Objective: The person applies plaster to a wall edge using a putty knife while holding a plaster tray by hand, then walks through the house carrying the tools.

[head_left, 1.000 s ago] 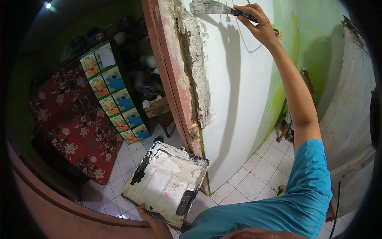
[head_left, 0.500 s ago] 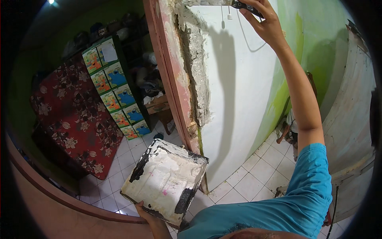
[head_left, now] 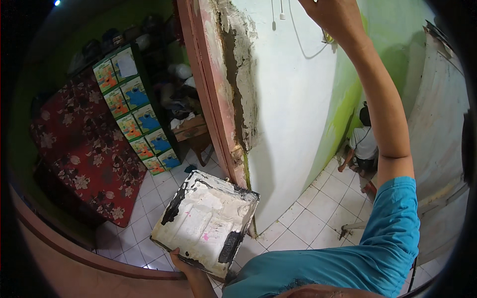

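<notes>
My left hand (head_left: pixel 185 262) is closed on the near left edge of a shallow square tray (head_left: pixel 208 216). The tray is black under a thick crust of whitish plaster or paint, with pink specks on it, and tilts beside the door frame. High up, my right hand (head_left: pixel 340 20) reaches past the top edge before the white wall (head_left: pixel 290 99); its fingertips are cut off, and whatever it holds lies out of view. Rough grey plaster (head_left: pixel 248 79) runs down the wall beside a cracked strip and the pink door frame (head_left: pixel 203 74).
Through the doorway stand a drawer cabinet (head_left: pixel 133 111) with coloured pictures, a red floral panel (head_left: pixel 89 154) and a wooden table (head_left: pixel 191 129). At right another person (head_left: pixel 361 144) is low on the tiled floor (head_left: pixel 293 218). Cords (head_left: pixel 298 37) hang on the wall.
My right hand has moved up, taking its black-handled tool out of view. The view has shifted slightly, showing more of the other person. My left hand still holds the tray.
</notes>
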`<state>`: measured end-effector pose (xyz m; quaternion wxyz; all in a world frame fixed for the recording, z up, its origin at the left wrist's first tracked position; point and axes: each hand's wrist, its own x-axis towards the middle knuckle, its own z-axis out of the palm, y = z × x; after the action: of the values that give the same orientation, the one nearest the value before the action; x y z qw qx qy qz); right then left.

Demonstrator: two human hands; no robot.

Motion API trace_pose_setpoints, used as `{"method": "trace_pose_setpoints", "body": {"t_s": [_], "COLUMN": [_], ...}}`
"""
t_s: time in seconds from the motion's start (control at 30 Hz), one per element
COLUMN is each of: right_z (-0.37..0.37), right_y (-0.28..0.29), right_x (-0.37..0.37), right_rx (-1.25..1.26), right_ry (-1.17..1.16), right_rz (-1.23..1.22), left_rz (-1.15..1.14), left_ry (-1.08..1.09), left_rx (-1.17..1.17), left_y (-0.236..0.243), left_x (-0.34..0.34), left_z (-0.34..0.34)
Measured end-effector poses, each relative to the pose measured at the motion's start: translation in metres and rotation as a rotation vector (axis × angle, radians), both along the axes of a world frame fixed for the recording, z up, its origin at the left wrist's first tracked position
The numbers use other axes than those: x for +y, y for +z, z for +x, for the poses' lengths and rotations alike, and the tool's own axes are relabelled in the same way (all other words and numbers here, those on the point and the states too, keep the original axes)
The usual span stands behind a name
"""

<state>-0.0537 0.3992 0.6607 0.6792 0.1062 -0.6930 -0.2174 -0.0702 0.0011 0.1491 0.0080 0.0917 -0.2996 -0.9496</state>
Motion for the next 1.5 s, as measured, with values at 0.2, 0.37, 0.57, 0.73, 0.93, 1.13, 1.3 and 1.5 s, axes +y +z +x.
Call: {"method": "trace_pose_setpoints", "body": {"t_s": [0.2, 0.37, 0.57, 0.73, 0.93, 1.13, 1.3, 1.5], "right_z": [-0.006, -0.020, -0.033, -0.048, -0.055, -0.089, -0.102, -0.099], "right_y": [-0.001, 0.023, 0.001, 0.003, -0.040, -0.082, -0.119, -0.171], "right_x": [-0.045, -0.083, -0.101, -0.089, -0.149, -0.126, -0.134, -0.136], "right_rx": [-0.136, -0.001, -0.155, -0.090, -0.082, 0.098, 0.068, 0.024], "right_ry": [-0.101, -0.167, -0.074, 0.132, 0.098, 0.096, 0.157, 0.241], "right_rz": [-0.009, 0.022, -0.154, -0.215, -0.653, -0.495, -0.561, -0.627], "left_rz": [0.042, 0.106, 0.187, 0.158, 0.091, 0.121, 0.139, 0.120], "left_ry": [-0.130, -0.283, -0.367, -0.452, -0.409, -0.447, -0.474, -0.465], "left_rx": [0.096, 0.138, 0.123, 0.125, 0.110, 0.117, 0.091, 0.093], "left_y": [-0.015, -0.007, 0.001, 0.009, 0.013, 0.009, 0.021, 0.022], "left_x": [-0.055, -0.097, -0.140, -0.154, -0.169, -0.169, -0.169, -0.168], "left_z": [-0.034, -0.061, -0.088, -0.102, -0.096, -0.098, -0.092, -0.093]}}
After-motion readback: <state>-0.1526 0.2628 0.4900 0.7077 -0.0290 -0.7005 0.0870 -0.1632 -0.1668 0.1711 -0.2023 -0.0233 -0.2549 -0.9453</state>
